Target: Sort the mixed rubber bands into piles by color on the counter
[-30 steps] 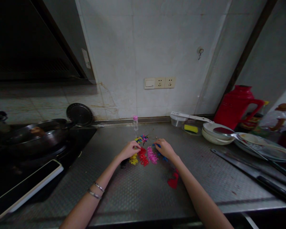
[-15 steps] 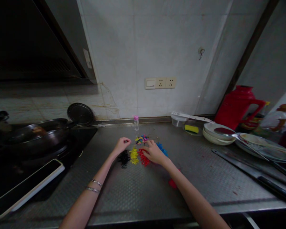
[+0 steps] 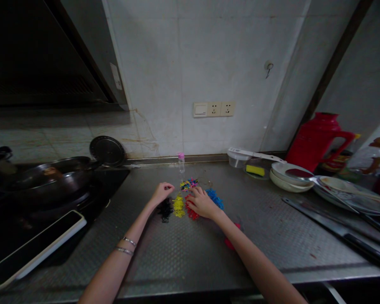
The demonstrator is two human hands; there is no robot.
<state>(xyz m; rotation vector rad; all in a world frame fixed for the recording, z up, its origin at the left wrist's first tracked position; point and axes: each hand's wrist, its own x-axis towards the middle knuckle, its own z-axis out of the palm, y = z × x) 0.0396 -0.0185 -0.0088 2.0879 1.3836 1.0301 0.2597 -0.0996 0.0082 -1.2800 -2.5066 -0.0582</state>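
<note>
Small elastic bands lie in loose piles by colour: a black pile (image 3: 165, 211), a yellow pile (image 3: 178, 206), a red pile (image 3: 192, 213) and a blue pile (image 3: 215, 199). Behind them sits a mixed-colour pile (image 3: 188, 184). My left hand (image 3: 162, 194) hovers just above the black pile, thumb and fingertips pinched together; anything between them is too small to make out. Over the red pile, my right hand (image 3: 202, 203) is spread palm down, its fingertips at the bands and the mixed pile's near edge. It partly hides the red bands.
A small clear bottle with a pink cap (image 3: 181, 162) stands near the wall. Beside my right forearm lies a red object (image 3: 231, 240), partly covered. Left are a phone (image 3: 38, 245) and a wok (image 3: 50, 181); right, bowls (image 3: 289, 179), a yellow sponge (image 3: 255, 170) and a long knife (image 3: 323, 223).
My right hand has shifted slightly left, its fingers flattening and stretching out over the red pile, so more of the blue pile shows. My left hand keeps its pinch in place.
</note>
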